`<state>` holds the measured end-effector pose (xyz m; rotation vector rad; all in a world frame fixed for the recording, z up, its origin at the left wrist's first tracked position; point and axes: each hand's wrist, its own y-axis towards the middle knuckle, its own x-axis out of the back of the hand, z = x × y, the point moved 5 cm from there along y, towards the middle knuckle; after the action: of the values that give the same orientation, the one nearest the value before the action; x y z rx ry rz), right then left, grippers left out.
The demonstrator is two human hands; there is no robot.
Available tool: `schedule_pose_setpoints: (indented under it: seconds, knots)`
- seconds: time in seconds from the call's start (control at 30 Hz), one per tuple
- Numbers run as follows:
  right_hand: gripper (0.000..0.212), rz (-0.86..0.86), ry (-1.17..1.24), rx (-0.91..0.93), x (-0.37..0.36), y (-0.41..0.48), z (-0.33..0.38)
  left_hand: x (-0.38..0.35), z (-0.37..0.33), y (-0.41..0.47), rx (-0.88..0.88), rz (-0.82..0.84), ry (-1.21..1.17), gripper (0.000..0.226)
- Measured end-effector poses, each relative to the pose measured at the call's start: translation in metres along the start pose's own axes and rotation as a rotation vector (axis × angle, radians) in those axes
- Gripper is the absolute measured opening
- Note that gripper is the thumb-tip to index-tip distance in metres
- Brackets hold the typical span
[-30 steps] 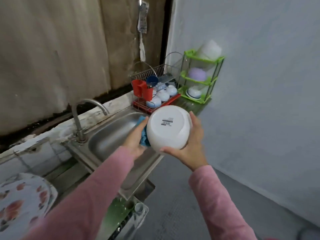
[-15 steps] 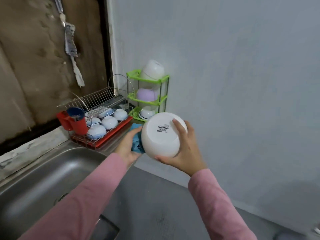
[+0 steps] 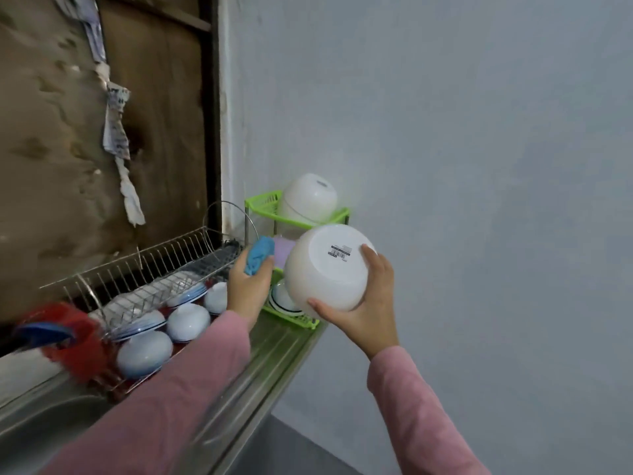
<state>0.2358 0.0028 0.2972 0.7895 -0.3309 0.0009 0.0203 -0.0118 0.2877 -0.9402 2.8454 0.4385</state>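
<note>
The right hand (image 3: 363, 305) grips a white bowl (image 3: 322, 279) from below and from the right, thumb curled along its near lower edge and fingers wrapped up over the base, one fingertip just beside the barcode label (image 3: 339, 252). The bowl is tilted with its base facing the camera and hangs in the air in front of the green corner rack (image 3: 265, 204), which stands at the far right end of the steel drainboard (image 3: 274, 347). The left hand (image 3: 248, 289) is closed around a bunched blue cloth (image 3: 259, 254) that sticks out above the fingers; it sits just left of the bowl, close to it, though whether cloth and bowl touch is hard to tell. Both arms wear pink sleeves (image 3: 421, 416). On the rack's top tier another white bowl (image 3: 310, 198) lies upside down, a purple bowl (image 3: 285, 251) shows on the middle tier behind the cloth, and a dark-rimmed bowl (image 3: 281, 299) sits on the bottom tier. To the left stands a wire dish rack (image 3: 154, 265) holding several overturned pale blue bowls (image 3: 188, 320). At its near left end a red and blue shape (image 3: 68, 332), blurred, looks like cups. A torn strip of paper (image 3: 118, 135) hangs on the brown wall behind.
</note>
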Motion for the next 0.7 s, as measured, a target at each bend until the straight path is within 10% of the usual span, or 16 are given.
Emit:
schedule_pose_setpoints:
  seconds: [0.7]
  knots:
    - [0.119, 0.085, 0.16, -0.211, -0.116, 0.271, -0.15, -0.092, 0.009, 0.225, -0.31, -0.259, 0.347, 0.034]
